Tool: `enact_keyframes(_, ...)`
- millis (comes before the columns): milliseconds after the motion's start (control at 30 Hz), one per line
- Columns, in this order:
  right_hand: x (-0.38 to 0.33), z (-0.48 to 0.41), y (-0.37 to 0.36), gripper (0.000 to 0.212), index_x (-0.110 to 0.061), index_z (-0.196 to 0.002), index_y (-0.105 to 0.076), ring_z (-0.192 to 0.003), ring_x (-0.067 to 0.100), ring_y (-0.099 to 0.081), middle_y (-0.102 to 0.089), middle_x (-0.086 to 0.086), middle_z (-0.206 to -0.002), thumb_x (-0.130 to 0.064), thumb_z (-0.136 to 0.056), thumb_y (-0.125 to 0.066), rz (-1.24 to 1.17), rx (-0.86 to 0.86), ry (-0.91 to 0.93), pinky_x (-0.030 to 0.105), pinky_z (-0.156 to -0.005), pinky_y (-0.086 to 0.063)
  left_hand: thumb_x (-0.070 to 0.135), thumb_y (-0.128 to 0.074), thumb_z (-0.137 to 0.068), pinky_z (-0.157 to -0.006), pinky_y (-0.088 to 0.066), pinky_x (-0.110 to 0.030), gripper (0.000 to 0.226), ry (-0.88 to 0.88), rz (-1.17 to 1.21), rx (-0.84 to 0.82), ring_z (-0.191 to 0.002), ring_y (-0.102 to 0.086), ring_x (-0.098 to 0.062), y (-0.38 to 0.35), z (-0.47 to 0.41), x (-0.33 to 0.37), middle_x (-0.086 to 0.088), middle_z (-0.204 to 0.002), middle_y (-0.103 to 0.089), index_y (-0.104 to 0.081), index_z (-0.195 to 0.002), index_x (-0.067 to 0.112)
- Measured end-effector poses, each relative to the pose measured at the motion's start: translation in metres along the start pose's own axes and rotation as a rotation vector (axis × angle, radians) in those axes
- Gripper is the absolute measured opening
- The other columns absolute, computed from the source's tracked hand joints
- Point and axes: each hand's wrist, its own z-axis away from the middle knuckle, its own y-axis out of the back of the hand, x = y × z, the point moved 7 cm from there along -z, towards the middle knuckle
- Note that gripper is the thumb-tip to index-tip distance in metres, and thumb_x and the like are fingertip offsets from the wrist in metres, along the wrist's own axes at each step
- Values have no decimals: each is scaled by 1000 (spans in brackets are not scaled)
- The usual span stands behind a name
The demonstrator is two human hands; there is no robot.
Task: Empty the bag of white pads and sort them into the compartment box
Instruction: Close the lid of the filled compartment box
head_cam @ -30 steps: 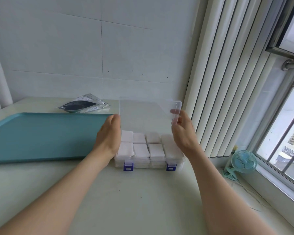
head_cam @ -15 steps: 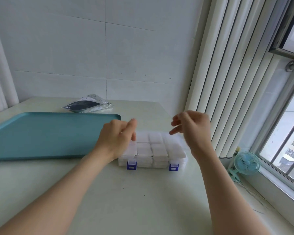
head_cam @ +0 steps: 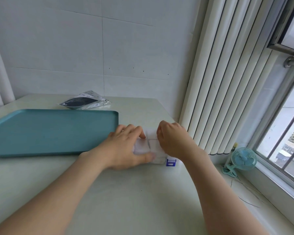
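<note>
The clear compartment box [head_cam: 154,147] lies with its lid down on the pale table, just right of the teal tray. White pads [head_cam: 143,146] show through the lid in its compartments. My left hand [head_cam: 126,146] grips the box's left part, fingers over the lid and thumb against the front wall. My right hand [head_cam: 173,141] bears on the right part with curled fingers; its thumb is hidden. One blue latch [head_cam: 171,162] shows at the front right; the other is covered. The emptied silver bag [head_cam: 83,101] lies flat at the back.
A large teal tray [head_cam: 49,131] takes up the table's left side. White vertical blinds [head_cam: 219,82] hang close to the right of the box. A small blue fan [head_cam: 243,158] stands on the window ledge. Bare table top [head_cam: 134,200] stretches in front of the box.
The lid, held upright a second ago, has come down onto the box. Both hands moved from the lid's edges to lie on top of the box.
</note>
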Motion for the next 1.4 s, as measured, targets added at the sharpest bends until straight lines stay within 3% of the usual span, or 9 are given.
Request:
enact_keyframes(100,-3,8,5,25,-5,-101,-57,-87,37,-61,-65,14,-89,-21,-96,-39,-86,-32,-35,43,-73,-51,80,-49,-68,-102,-40,-40,64,-37,-91,53,-125,-33,-14,0,6,7,18,-123,-41,-35,-115,40)
enact_keyframes(233,-3,35,4,57,-11,-126,-53,-104,25,-54,-62,0,-103,-44,-80,-50,-277,-190,-30,29,-73,-43,58,-56,-75,-105,-40,-40,53,-57,-92,52,-131,-33,-17,-1,8,11,15,-127,-42,-33,-117,37)
enact_keyframes(300,-4,44,1,85,-13,-143,-46,-123,20,-48,-56,-3,-124,-54,-70,-53,-213,-229,22,27,-96,-40,55,-57,-79,-106,-40,-42,52,-49,-78,21,-134,-30,-17,-1,8,9,14,-132,-41,-33,-121,35)
enact_keyframes(400,-5,50,-4,103,-17,-157,-33,-155,16,-21,-34,0,-163,-51,-66,-65,-98,-203,77,38,-127,-13,42,-60,-80,-109,-38,-44,52,-27,-43,-30,-136,-26,-16,-2,8,6,13,-136,-39,-34,-125,34)
enact_keyframes(533,-3,51,-7,99,-27,-161,-27,-157,16,-9,-21,-3,-170,-35,-72,-70,-56,-141,101,35,-127,-8,30,-60,-79,-113,-36,-44,56,-12,31,-78,-139,-21,-13,-1,9,5,15,-139,-37,-35,-128,32)
enact_keyframes(800,-4,52,-4,94,-34,-157,-39,-156,15,-21,-30,-1,-168,-45,-65,-54,-167,-99,107,37,-126,-17,36,-70,-84,-114,-29,-25,69,-14,92,-28,-149,-16,-6,7,12,8,14,-149,-37,-39,-146,31)
enact_keyframes(1000,2,56,1,77,-30,-143,-61,-151,8,-33,-48,0,-157,-33,-67,-56,-397,-51,60,25,-122,-23,47,-59,-79,-118,-27,-25,73,-39,81,42,-151,-30,-11,13,10,2,17,-160,-41,-49,-150,37)
enact_keyframes(1167,4,55,4,63,-26,-140,-65,-150,5,-33,-53,1,-154,-14,-78,-65,-446,-41,67,-5,-102,-11,44,-74,-82,-121,-25,-19,58,-67,165,99,-149,-30,4,19,12,-10,25,-151,-50,-62,-138,45)
enact_keyframes(1400,6,57,4,64,-27,-135,-68,-149,1,-32,-54,2,-153,-20,-73,-57,-572,-76,60,9,-108,-22,66,-91,-57,-92,-21,11,63,-29,327,160,-131,-44,18,25,11,-21,17,-141,-61,-77,-114,43)
